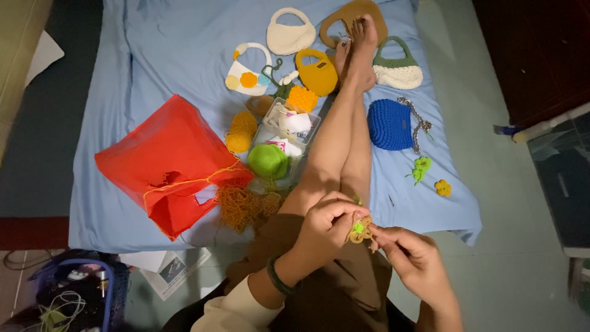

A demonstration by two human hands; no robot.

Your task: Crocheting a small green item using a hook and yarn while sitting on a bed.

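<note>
At lower centre of the frame our left hand (329, 222) and right hand (409, 253) both pinch the small tan crochet piece (361, 229) (orientation too small to tell).

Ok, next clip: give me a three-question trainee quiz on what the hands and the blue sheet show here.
1. True or false: both hands hold the small tan crochet piece above the lap.
2. Which colour is the crocheted bag with the metal chain? A) blue B) red C) black
3. What lies to the left of the clear plastic box of yarn?

Key
1. True: the left hand and the right hand pinch it between their fingertips.
2. A
3. A red plastic bag, lying on the blue sheet.
</note>
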